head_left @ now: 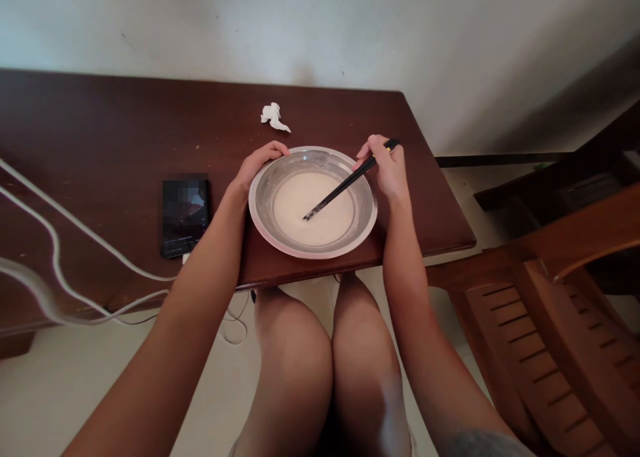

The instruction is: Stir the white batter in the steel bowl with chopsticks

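Observation:
A wide metal bowl (313, 251) sits at the front edge of the dark wooden table. Inside it lies a pale, creamy batter-like liquid (305, 200) with a smooth surface. My left hand (259, 162) grips the bowl's left rim, its fingers curled over the edge. Black chopsticks (345, 185) are held together in my right hand (389, 167), above the bowl's right side. They slant down to the left, and their whitened tips are at the liquid near the middle of the bowl. Whether the tips dip below the surface I cannot tell.
Behind the bowl lies a crumpled white tissue (273, 116). A phone (184, 217) rests left of my left forearm, near white cables (95, 227) that run over the table edge. To the right stands a slatted wooden chair (520, 337). A wall (280, 30) borders the table (100, 130) at the back.

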`<state>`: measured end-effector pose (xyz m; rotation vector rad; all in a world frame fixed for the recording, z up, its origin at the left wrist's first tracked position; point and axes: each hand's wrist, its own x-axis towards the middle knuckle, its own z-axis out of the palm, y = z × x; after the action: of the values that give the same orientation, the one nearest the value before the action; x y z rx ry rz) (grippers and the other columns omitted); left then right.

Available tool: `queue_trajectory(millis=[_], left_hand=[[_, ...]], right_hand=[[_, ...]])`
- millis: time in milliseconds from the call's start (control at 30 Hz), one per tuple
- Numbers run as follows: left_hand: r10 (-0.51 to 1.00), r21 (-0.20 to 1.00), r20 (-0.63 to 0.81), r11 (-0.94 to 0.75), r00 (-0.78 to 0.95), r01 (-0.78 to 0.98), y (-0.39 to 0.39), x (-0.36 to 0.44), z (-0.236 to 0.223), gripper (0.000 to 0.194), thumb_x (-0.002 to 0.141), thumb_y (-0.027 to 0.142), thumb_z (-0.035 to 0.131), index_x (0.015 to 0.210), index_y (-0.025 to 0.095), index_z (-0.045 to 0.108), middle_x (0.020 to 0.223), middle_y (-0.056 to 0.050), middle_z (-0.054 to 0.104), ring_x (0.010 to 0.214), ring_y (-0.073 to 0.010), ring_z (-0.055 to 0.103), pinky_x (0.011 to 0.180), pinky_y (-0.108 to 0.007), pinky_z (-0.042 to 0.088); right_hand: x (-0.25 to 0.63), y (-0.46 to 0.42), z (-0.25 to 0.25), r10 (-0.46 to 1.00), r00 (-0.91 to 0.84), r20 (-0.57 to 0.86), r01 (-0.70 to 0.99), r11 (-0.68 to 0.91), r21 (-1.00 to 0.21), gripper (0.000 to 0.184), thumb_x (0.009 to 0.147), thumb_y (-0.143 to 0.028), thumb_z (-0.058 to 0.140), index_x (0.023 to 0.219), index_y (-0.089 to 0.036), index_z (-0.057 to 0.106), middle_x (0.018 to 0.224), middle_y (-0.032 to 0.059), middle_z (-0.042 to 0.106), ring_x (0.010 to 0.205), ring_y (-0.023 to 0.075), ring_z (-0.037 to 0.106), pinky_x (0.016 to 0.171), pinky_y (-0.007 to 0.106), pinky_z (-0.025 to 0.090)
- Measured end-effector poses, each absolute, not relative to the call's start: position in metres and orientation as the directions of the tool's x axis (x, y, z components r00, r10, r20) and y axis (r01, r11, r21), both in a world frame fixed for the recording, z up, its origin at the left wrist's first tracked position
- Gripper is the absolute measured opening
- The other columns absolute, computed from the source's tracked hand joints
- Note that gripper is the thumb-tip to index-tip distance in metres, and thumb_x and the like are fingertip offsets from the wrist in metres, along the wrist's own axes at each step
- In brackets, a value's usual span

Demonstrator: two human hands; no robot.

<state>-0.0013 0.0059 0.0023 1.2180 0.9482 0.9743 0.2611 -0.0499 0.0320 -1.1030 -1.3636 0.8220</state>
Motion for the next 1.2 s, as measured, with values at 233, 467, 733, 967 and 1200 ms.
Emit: queue_trajectory(millis=[233,467,733,967,1200], left_hand=[[0.952,0.991,-0.058,0.090,0.299,-0.095,0.005,-0.001,0.002,0.014,0.078,0.014,0.050,0.073,0.018,0.063,0.070,0.000,0.060,0.064,-0.0106,0.057,0.064,-0.022,0.046],[0.954,0.983,-0.066,0.112,0.293,-0.143,0.006,-0.001,0.005,0.013,0.074,0.011,0.050,0.069,0.016,0.061,0.067,0.001,0.059,0.059,-0.0084,0.054,0.057,-0.019,0.043],[0.965,0.982,-0.060,0.104,0.254,-0.160,0.011,-0.003,0.002,0.011,0.068,0.006,0.053,0.067,0.016,0.059,0.066,0.002,0.058,0.056,-0.0066,0.052,0.054,-0.017,0.040],[0.968,0.967,-0.076,0.131,0.241,-0.219,0.015,-0.007,0.000,0.014,0.064,0.003,0.050,0.066,0.016,0.054,0.066,0.001,0.060,0.059,-0.0085,0.055,0.058,-0.019,0.042],[0.966,0.940,-0.124,0.188,0.228,-0.286,0.012,-0.006,0.005,0.016,0.068,0.003,0.047,0.066,0.017,0.055,0.068,0.000,0.060,0.060,-0.0092,0.055,0.061,-0.020,0.045]], right_hand=[[0.261,-0.050,0.033,0.915,0.178,0.363,0.155,0.338,-0.928,0.054,0.080,-0.072,0.044,0.066,-0.023,0.060,0.052,-0.0028,0.059,0.053,0.0106,0.062,0.061,0.029,0.053],[0.259,-0.047,0.028,0.917,0.064,0.393,0.131,0.383,-0.914,0.051,0.081,-0.069,0.047,0.071,-0.022,0.064,0.056,-0.0029,0.063,0.054,0.0102,0.063,0.061,0.028,0.052],[0.261,-0.047,0.029,0.917,0.094,0.387,0.143,0.373,-0.917,0.051,0.083,-0.067,0.046,0.068,-0.021,0.062,0.051,-0.0041,0.057,0.054,0.0103,0.063,0.062,0.028,0.052],[0.260,-0.046,0.030,0.897,0.171,0.407,0.157,0.383,-0.910,0.051,0.084,-0.067,0.042,0.071,-0.021,0.060,0.055,-0.0042,0.060,0.055,0.0094,0.062,0.065,0.028,0.052],[0.259,-0.045,0.029,0.905,0.080,0.417,0.169,0.400,-0.901,0.050,0.084,-0.066,0.045,0.073,-0.021,0.063,0.055,-0.0039,0.062,0.058,0.0099,0.065,0.068,0.028,0.054]])
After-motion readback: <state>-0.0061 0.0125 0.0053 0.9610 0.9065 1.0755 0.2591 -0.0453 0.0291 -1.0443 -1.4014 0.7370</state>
